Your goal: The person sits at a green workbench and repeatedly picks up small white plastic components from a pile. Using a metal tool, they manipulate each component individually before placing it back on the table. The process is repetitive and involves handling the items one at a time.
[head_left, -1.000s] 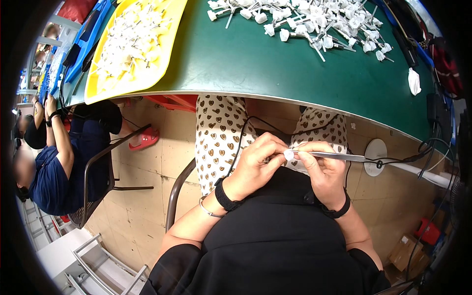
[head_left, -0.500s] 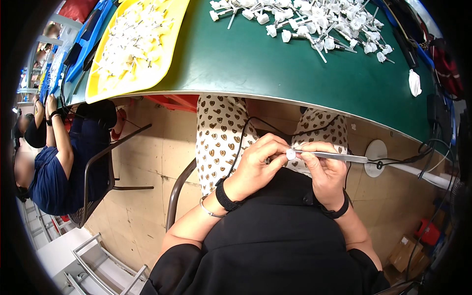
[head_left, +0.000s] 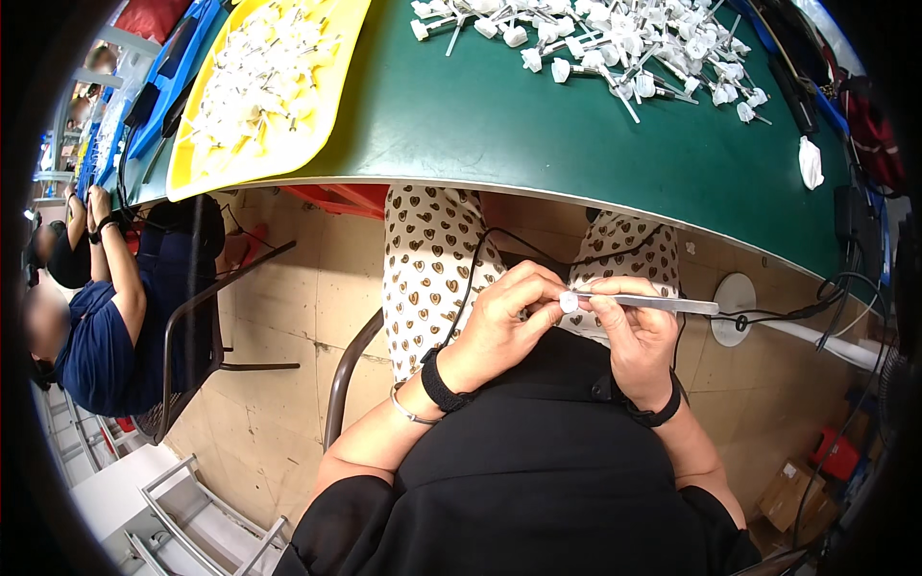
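Between thumb and fingertips, my left hand (head_left: pixel 499 317) pinches a small round white plastic part (head_left: pixel 569 302). My right hand (head_left: pixel 636 338) is closed around slim metal tweezers (head_left: pixel 687 306), whose back end sticks out to the right. The tweezers' tips are at the white part, but whether they grip it is too small to tell. Both hands are held above my lap, short of the table's front edge. On the green table (head_left: pixel 461 115) lies a heap of similar white parts (head_left: pixel 663 48) with thin metal stems.
A yellow tray (head_left: pixel 348 72) full of small white pieces stands at the table's left. A crumpled white scrap (head_left: pixel 810 162) and black cables (head_left: pixel 850 288) are at the right edge. A co-worker in dark blue (head_left: pixel 110 317) sits on a chair at the left.
My hands, the white part and the tweezers stay almost exactly where they were. At the left, the seated co-worker has shifted slightly.
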{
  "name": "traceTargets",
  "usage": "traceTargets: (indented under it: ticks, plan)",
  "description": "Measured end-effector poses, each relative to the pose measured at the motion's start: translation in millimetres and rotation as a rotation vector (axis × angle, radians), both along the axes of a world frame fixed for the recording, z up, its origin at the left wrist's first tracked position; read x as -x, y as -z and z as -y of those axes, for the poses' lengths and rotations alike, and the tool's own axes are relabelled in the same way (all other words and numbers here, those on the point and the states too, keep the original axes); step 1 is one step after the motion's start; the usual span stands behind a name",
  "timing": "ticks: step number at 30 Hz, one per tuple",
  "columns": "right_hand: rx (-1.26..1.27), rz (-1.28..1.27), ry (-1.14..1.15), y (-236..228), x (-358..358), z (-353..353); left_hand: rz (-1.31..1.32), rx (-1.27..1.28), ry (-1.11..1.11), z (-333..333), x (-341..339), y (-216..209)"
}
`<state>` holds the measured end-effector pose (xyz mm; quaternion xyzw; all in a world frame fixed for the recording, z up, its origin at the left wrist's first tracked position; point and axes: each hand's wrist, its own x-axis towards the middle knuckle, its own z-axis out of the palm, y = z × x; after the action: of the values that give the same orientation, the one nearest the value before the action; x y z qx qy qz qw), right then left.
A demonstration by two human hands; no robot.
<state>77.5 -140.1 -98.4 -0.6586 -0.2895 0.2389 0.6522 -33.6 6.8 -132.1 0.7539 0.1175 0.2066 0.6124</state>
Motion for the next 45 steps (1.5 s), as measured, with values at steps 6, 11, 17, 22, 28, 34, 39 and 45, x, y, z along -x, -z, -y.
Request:
traceTargets:
  ticks: [6,11,17,22,28,34,39,45]
  plan:
    - [0.011,0.027,0.0,0.0,-0.5,-0.4,0.001,-0.004,0.008,-0.2,0.2,-1.6]
    - [-0.008,-0.005,-0.003,-4.6,-0.2,-1.8,-0.001,0.001,0.009,0.1,0.5,0.3]
    - [-0.04,-0.021,-0.013,-3.5,-0.9,0.0,0.01,-0.001,-0.011,1.5,-0.3,0.1]
    - [-0.025,-0.003,-0.019,-4.2,-0.8,1.0,0.012,-0.006,-0.018,1.6,-0.5,-2.6]
    - [-0.006,0.041,-0.017,-2.3,-0.1,1.0,0.014,0.002,-0.024,2.5,-0.7,-6.4]
    - [0.058,0.206,-0.051,-3.2,-2.9,0.5,0.038,-0.052,-0.031,2.6,-1.7,-4.8]
    - [0.05,0.136,-0.049,-5.0,-3.6,1.6,0.02,-0.047,-0.027,2.1,0.0,-1.0]
    - [-0.051,0.035,0.003,-3.5,0.3,2.1,-0.006,-0.02,-0.026,-0.4,0.2,-2.4]
